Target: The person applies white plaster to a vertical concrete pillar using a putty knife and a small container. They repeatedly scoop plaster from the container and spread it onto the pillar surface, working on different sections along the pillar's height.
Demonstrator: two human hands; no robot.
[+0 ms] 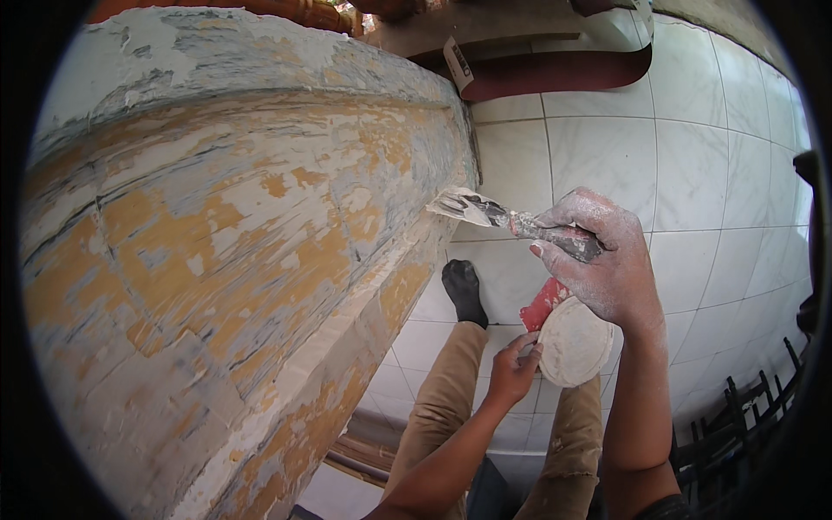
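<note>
My right hand, dusted white, grips the handle of a putty knife. Its paste-coated blade points left, close to the edge of a patchy, worn wooden panel; the frame does not settle whether they touch. Lower down, my left hand pinches the rim of a round container that shows a whitish, paste-like surface. I cannot tell whether it is a tub or a lid. A red flat piece with white smears sticks out beside it, just above my left fingers.
White floor tiles spread below. A dark red curved strip lies at the top. Black metal furniture stands at lower right. My foot in a dark sock is near the panel's edge.
</note>
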